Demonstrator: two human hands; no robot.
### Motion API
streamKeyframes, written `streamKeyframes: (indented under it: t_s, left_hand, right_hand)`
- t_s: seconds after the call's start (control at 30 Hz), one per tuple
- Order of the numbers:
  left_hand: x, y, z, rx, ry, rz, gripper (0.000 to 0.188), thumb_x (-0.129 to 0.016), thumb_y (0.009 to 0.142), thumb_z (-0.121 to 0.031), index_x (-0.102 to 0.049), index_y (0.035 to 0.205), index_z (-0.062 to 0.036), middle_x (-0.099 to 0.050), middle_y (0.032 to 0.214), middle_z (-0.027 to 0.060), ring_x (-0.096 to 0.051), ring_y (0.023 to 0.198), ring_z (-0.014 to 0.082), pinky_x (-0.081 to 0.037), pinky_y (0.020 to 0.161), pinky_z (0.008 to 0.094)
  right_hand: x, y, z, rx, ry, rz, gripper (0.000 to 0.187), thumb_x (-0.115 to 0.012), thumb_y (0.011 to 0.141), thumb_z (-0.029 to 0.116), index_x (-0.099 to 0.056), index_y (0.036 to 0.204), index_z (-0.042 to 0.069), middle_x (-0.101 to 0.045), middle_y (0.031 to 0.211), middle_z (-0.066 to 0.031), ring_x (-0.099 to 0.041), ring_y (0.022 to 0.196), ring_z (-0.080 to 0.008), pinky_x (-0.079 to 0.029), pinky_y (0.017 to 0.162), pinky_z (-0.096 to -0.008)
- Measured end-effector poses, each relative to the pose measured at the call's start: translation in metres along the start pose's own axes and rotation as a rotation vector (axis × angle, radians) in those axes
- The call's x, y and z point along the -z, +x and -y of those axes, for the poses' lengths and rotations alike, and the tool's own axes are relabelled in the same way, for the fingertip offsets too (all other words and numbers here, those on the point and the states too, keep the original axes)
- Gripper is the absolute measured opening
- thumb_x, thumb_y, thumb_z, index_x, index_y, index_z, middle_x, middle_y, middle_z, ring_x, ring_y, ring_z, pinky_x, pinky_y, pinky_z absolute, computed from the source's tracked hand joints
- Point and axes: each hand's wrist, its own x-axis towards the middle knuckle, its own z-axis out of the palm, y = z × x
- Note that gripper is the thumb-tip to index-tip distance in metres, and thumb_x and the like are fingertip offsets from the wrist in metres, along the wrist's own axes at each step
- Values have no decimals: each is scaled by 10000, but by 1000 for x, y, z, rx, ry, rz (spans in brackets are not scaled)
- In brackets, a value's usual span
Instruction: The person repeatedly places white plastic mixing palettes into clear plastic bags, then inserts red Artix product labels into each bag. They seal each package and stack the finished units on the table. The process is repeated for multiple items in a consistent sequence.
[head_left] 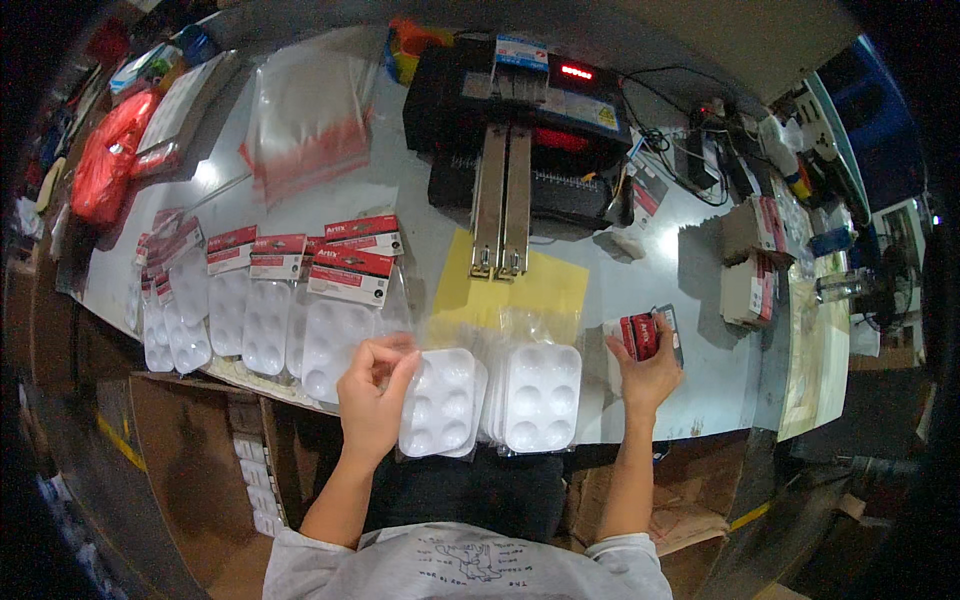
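Near the table's front edge, my left hand (pixel 372 398) is closed in a pinch. Its fingertips meet the open end of a clear plastic bag around a white paint palette (pixel 440 405) with round wells. Just right of it stands a stack of bagged white palettes (pixel 542 400), their clear bag mouths pointing away from me. My right hand (pixel 648 378) grips a small stack of red and black header cards (pixel 637 337) between thumb and fingers, at the tabletop. Finished-looking packs with red and black headers (pixel 350 275) overlap in a row to the left.
A black machine (pixel 570 130) with a red lit display and two metal rails (pixel 502 200) stands at the back, above a yellow sheet (pixel 560 285). Clear bags (pixel 305 110) lie back left, near a red plastic bag (pixel 110 160). Stacked header cards (pixel 752 285) and cables sit right.
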Motion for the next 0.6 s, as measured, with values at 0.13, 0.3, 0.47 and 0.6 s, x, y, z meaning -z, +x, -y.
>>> streamKeyframes:
  t_s: [0.13, 0.3, 0.47, 0.6]
  left_hand:
    - [1, -8, -14, 208, -374, 305, 107, -603, 844, -63, -576, 888, 31, -651, 1000, 128, -613, 835, 117, -479, 762, 220]
    - [-11, -23, -31, 146, -156, 476, 207, -567, 873, -93, -600, 1027, 40, -663, 927, 88, -593, 809, 87, -462, 737, 212]
    - [-12, -25, -39, -15, 48, 396, 173, -571, 877, -139, -620, 932, 17, -636, 721, 72, -542, 646, 59, -444, 606, 214]
    - [-11, -21, -38, -20, 127, 404, 165, -572, 877, -150, -621, 906, 5, -589, 626, 82, -501, 553, 62, -412, 516, 233]
  right_hand:
    - [40, 1, 45, -119, 198, 15, 593, -814, 586, 223, -581, 1089, 12, -661, 871, -93, -629, 759, -158, -468, 701, -272]
    - [89, -20, 109, 380, 751, 667, 553, -776, 681, 209, -515, 1135, 31, -613, 958, -85, -601, 867, -156, -479, 760, -272]
    - [64, -23, 138, 663, 608, 655, 317, -705, 753, 174, -569, 983, 4, -602, 778, -121, -604, 685, -181, -466, 613, -276]
    - [54, -28, 134, 719, 623, 586, 201, -685, 766, 169, -598, 865, 17, -587, 664, -96, -578, 546, -202, -438, 508, -274]
